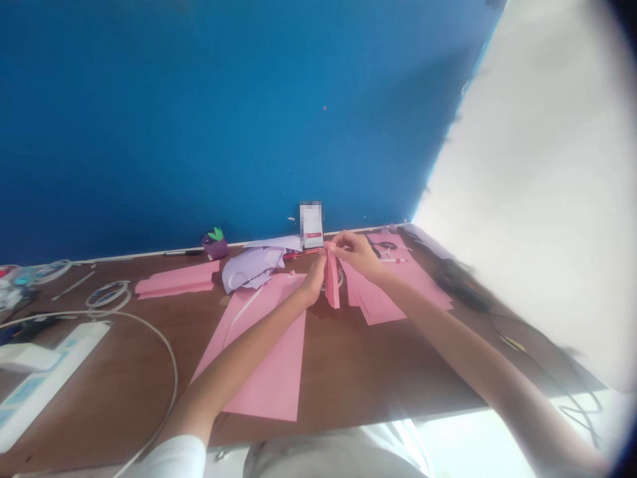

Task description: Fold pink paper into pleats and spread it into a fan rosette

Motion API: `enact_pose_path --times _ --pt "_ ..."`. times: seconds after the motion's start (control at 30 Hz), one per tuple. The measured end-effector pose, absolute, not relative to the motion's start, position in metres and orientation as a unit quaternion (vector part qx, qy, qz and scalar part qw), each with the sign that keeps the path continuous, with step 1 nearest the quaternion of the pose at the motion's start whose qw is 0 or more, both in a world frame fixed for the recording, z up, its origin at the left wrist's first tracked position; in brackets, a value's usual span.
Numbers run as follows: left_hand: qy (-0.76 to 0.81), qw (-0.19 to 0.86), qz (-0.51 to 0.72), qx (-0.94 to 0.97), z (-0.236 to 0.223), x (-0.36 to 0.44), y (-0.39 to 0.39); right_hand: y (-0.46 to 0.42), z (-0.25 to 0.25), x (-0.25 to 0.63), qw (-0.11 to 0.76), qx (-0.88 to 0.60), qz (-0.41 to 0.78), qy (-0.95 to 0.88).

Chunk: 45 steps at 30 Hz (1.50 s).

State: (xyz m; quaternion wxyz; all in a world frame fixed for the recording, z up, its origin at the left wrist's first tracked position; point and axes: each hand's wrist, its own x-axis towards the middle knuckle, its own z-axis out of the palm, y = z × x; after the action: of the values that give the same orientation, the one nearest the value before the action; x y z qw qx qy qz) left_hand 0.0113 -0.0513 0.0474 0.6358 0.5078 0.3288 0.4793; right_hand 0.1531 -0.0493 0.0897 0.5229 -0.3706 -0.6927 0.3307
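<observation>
Folded pink paper (333,284) points downward, long axis nearly upright; left hand (314,280) and right hand (357,255) grip it.

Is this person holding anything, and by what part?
Yes, a folded pink paper: the left hand holds its left side, while the right hand's fingertips are at its top end.

On the table (348,372), a folded paper (332,282) sits between the left hand (314,279) and right hand (355,252) — behind them a phone (311,224), before the wall (223,133). Leftward lies a flat sheet (271,378), loose papers (253,265) behind it, then a pot (215,248); far left, a power strip (54,378). Rightward — scissors (385,246) on stacked sheets (372,302).
</observation>
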Motion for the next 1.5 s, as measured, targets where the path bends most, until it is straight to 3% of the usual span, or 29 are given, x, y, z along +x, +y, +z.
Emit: enact_pose_path --times 0.17,0.6,1.03,1.5 --pt "0.296 0.674 0.464 0.493 0.041 0.012 -0.049 -0.050 0.088 0.151 0.528 -0.374 0.327 -0.689" --pt "0.324 0.635 0.461 0.529 0.045 0.010 -0.052 -0.048 0.091 0.157 0.501 -0.391 0.243 -0.733" --pt "0.375 0.555 0.443 0.596 0.043 0.007 -0.050 -0.046 0.101 0.168 0.446 -0.401 0.256 -0.758" --pt "0.317 0.561 0.425 0.636 0.047 0.005 -0.050 -0.045 0.105 0.175 0.410 -0.435 0.245 -0.763"
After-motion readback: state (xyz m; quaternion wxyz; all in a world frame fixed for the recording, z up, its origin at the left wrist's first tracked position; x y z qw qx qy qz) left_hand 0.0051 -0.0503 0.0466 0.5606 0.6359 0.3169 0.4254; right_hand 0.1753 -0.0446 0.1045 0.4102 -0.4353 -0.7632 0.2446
